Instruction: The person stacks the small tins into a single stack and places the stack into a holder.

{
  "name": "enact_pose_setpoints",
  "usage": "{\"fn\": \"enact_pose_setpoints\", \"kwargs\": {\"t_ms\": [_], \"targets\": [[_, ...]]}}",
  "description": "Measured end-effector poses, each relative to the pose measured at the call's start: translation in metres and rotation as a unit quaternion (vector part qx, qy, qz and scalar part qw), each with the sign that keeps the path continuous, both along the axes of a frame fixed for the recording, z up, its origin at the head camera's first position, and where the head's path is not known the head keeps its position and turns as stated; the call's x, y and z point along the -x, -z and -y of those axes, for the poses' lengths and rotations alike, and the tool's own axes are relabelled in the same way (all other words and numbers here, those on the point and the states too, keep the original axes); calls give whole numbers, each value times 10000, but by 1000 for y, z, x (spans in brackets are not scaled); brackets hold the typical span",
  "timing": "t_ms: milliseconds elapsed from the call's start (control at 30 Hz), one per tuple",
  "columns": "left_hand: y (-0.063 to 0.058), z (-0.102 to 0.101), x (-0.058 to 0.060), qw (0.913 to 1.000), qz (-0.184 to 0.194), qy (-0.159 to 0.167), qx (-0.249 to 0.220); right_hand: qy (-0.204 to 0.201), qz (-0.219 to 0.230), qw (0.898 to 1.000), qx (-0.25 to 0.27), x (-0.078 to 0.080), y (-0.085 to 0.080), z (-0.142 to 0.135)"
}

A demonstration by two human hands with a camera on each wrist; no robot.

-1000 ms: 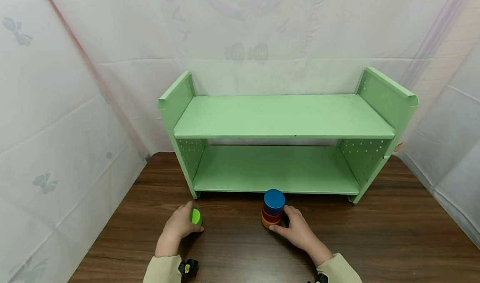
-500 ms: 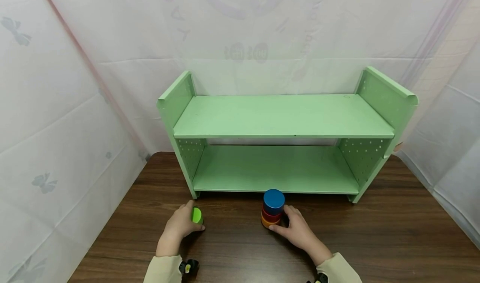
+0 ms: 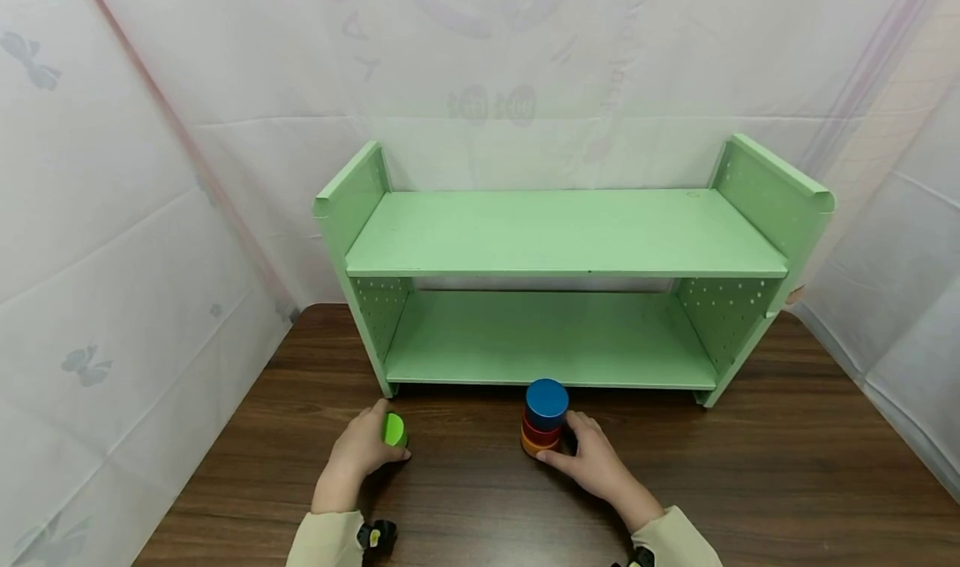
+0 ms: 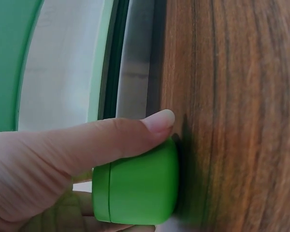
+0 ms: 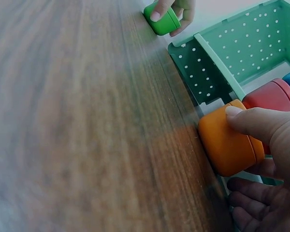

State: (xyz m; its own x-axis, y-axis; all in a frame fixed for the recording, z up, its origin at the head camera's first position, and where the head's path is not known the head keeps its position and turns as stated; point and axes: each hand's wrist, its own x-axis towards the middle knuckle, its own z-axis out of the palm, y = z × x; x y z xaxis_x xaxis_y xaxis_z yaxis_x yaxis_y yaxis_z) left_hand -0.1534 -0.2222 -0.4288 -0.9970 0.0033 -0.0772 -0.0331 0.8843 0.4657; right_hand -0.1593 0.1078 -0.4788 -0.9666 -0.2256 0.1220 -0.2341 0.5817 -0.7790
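Observation:
In the head view, my left hand (image 3: 363,446) holds a small bright green lidded jar (image 3: 394,431) on the table, thumb on its near side. The left wrist view shows the thumb pressed along the green jar (image 4: 140,188), whose base meets the wood; fingertips show beyond it. Further right stands a stack of three round jars: orange (image 3: 534,448) at the bottom, red (image 3: 542,435) in the middle, blue (image 3: 547,400) on top. My right hand (image 3: 592,460) grips the stack low down. In the right wrist view its thumb lies on the orange jar (image 5: 227,142).
A light green two-tier shelf (image 3: 570,233) stands behind the jars, its lower board (image 3: 547,338) close behind the stack. Dark wooden table (image 3: 480,509) lies under everything. White patterned sheets (image 3: 247,67) hang at the back and sides.
My left hand has shifted very slightly to the right with the green jar. The right hand and the stack keep their places.

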Motion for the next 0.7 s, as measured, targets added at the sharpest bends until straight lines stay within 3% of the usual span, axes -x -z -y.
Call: {"fn": "enact_pose_setpoints", "kwargs": {"t_ms": [433, 700], "targets": [[8, -3, 3, 9991, -414, 33, -81, 11, -3, 10000, -6, 0, 0, 0], [8, -7, 4, 9979, -475, 84, -426, 8, 16, 10000, 14, 0, 0, 0]]}}
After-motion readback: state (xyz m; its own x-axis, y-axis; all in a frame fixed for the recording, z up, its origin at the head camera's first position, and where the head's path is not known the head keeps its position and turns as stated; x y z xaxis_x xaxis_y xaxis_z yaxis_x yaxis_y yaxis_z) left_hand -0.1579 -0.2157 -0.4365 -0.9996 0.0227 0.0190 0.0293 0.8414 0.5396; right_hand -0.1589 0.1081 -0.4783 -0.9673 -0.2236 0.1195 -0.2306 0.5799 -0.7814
